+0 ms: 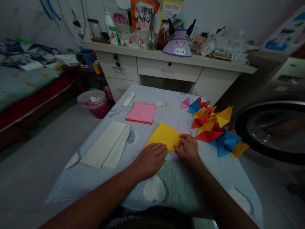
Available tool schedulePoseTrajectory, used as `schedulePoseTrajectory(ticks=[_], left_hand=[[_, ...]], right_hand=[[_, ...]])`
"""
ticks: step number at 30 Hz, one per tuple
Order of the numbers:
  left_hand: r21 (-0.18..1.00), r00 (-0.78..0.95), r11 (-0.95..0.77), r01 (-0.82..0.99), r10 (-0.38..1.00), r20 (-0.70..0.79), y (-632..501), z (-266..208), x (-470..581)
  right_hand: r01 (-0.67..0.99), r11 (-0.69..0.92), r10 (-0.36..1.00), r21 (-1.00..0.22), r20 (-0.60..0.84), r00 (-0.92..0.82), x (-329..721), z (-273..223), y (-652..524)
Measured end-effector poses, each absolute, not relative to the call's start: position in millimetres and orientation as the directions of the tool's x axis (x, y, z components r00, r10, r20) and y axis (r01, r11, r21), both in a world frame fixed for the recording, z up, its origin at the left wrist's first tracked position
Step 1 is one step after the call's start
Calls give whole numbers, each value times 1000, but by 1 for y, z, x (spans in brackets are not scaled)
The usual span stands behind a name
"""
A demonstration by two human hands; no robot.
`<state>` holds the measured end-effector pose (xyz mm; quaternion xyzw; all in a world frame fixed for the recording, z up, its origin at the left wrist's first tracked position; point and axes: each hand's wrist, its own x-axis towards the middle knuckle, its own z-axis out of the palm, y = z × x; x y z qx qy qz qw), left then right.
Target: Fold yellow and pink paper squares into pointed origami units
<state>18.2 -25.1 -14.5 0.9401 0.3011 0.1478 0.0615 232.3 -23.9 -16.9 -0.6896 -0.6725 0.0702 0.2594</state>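
Note:
A square of yellow origami paper (pixel 164 135) lies on the cloth-covered table, one corner pointing away from me. My left hand (pixel 152 158) rests flat across its near left edge, fingers stretched out together. At the right corner, my right hand (pixel 188 148) pinches the paper between thumb and fingers. Beyond it to the left sits a stack of coloured paper squares (pixel 142 112), pink on top. A heap of folded paper cranes (pixel 212 124) in yellow, red, blue and pink spreads along the right side.
A folded pale cloth (pixel 105 144) lies left on the table (pixel 152 92), with a small white box (pixel 129 99) behind it. A pink waste bin (pixel 96 105) stands on the floor at left. Behind is a cluttered white desk (pixel 152 62); a washing machine (pixel 274 95) stands right.

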Motion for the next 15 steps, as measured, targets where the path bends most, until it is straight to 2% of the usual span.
schedulePoseTrajectory(ticks=[6,9,12,15], left_hand=[[237,768,-793,561,605,210,-26,-10,20],[248,769,-791,559,607,199,-26,-6,21],[248,769,-787,564,611,190,-26,-4,22],[251,764,-779,575,620,176,-26,-3,23]], right_hand=[[899,65,963,-433,264,57,240,-25,-21],[906,116,945,-407,325,25,241,-26,-23],[905,199,914,-376,404,-34,235,-19,-29],[857,362,882,-366,431,-188,227,-9,-36]])
